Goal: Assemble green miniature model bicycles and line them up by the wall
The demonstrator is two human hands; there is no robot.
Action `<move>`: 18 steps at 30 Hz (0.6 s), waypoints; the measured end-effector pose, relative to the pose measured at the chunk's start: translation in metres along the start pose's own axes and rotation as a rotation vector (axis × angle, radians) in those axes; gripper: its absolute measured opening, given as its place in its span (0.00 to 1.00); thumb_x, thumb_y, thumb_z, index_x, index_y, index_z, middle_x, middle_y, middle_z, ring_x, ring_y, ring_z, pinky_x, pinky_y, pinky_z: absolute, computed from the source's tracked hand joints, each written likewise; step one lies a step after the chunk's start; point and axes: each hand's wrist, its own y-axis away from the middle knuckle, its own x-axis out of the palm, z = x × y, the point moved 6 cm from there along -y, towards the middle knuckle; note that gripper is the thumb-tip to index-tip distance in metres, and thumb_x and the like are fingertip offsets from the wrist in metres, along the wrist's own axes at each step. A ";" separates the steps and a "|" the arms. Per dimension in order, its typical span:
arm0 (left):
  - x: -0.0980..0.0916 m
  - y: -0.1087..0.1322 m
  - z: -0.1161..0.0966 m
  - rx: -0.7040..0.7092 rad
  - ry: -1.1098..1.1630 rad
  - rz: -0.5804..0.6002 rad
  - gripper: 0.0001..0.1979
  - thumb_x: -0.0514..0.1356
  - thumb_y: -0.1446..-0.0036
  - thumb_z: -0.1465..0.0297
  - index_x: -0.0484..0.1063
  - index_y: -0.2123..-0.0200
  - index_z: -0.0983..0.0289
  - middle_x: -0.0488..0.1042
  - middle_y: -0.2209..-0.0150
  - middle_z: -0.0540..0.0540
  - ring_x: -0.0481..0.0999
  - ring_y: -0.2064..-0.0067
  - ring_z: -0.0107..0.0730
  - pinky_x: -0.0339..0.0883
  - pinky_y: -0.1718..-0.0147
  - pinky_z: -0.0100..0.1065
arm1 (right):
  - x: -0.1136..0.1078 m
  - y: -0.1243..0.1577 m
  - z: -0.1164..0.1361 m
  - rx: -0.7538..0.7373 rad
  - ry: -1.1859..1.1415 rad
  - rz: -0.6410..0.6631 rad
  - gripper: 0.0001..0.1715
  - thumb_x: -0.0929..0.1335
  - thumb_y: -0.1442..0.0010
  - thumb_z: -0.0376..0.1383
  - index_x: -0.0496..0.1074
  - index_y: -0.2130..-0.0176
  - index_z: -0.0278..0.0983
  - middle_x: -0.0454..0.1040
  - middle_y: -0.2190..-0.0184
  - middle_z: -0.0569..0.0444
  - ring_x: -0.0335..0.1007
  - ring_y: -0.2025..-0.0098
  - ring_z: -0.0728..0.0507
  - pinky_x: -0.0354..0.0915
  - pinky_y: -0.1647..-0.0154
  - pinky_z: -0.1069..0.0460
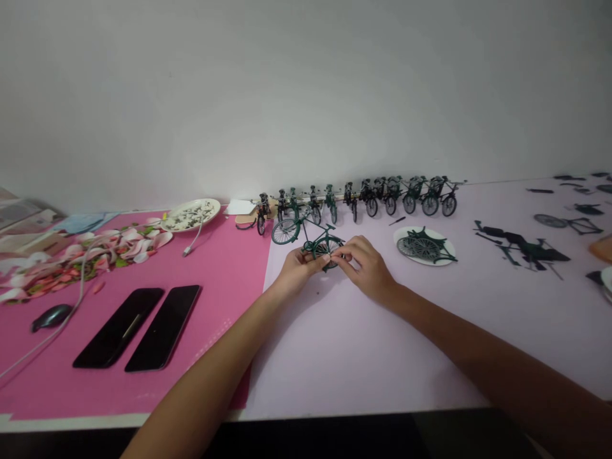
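Observation:
A dark green miniature bicycle (312, 241) is tilted between my two hands over the lilac part of the table. My left hand (301, 268) grips it low down, by the wheel nearer to me. The thumb and fingers of my right hand (362, 262) are pinched together at the hub of that same wheel; whether a small part sits between the fingertips is too small to tell. The other wheel (285, 231) points away to the far left. Right of my hands, a white plate (398, 237) holds green bicycle frames and wheels.
Along the wall stands a row of finished-looking miniature bicycles (371, 203). Loose dark parts (521, 245) lie to the right. On the pink side are two black phones (162, 328), a plate of small pieces (217, 205), a white cable (82, 280), a dark mouse-like object (51, 317) and artificial petals (86, 258).

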 end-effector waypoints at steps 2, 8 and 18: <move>0.000 0.000 0.000 0.004 -0.006 -0.005 0.22 0.79 0.59 0.56 0.74 0.75 0.65 0.66 0.80 0.47 0.65 0.74 0.27 0.60 0.69 0.34 | -0.001 0.000 -0.001 0.029 -0.016 -0.008 0.08 0.69 0.30 0.40 0.78 0.61 0.42 0.73 0.68 0.51 0.68 0.65 0.41 0.69 0.63 0.45; 0.001 0.001 -0.002 0.001 -0.011 -0.018 0.22 0.79 0.57 0.57 0.79 0.69 0.67 0.75 0.74 0.52 0.72 0.70 0.30 0.65 0.65 0.35 | -0.001 0.002 -0.006 0.127 -0.117 -0.058 0.07 0.71 0.32 0.41 0.79 0.61 0.41 0.70 0.70 0.53 0.66 0.69 0.44 0.64 0.70 0.48; 0.000 0.001 -0.004 -0.002 0.028 -0.027 0.23 0.80 0.59 0.60 0.80 0.64 0.68 0.84 0.64 0.60 0.82 0.61 0.40 0.71 0.55 0.40 | 0.006 0.004 -0.017 0.287 -0.237 0.004 0.09 0.71 0.34 0.41 0.79 0.61 0.40 0.66 0.72 0.57 0.61 0.72 0.47 0.61 0.72 0.51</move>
